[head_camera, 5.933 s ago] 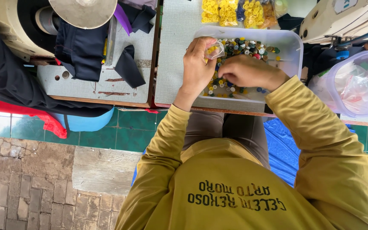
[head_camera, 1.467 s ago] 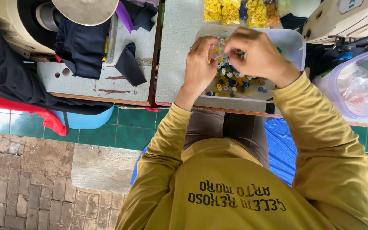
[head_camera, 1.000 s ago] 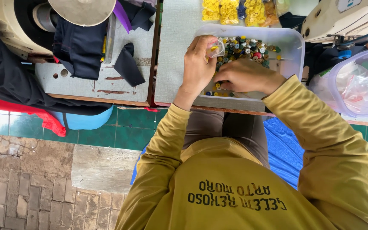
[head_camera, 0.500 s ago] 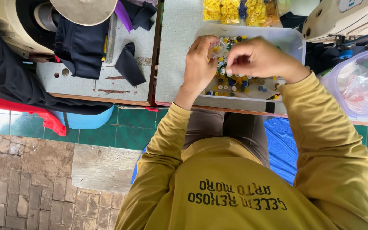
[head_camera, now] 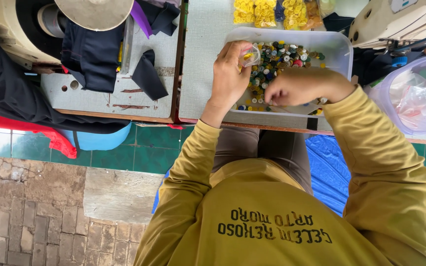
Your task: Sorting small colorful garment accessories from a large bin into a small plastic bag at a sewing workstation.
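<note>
The tray (head_camera: 340, 51) is cloudy, smooth plastic, filled with glossy plastic buttons (head_camera: 282, 56). At its ten o'clock, the left hand (head_camera: 229, 79) pinches a clear, shiny plastic bag (head_camera: 249, 55). The table (head_camera: 200, 59) looks matt and speckled, edged in worn wood.

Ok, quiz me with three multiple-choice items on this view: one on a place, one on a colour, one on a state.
1. Where do the mixed buttons lie?
A. in the clear tray
B. on the floor
C. in the lidded tub

2. What colour are the person's sleeves?
A. red
B. mustard yellow
C. white

3. What is the left hand doing?
A. lying flat on the table
B. hanging at the person's side
C. holding a small clear bag

Answers:
1 A, the buttons fill the tray in front of the person.
2 B, both arms show mustard yellow cloth.
3 C, its fingers pinch the bag above the tray, while the right hand reaches down among the buttons.
</note>
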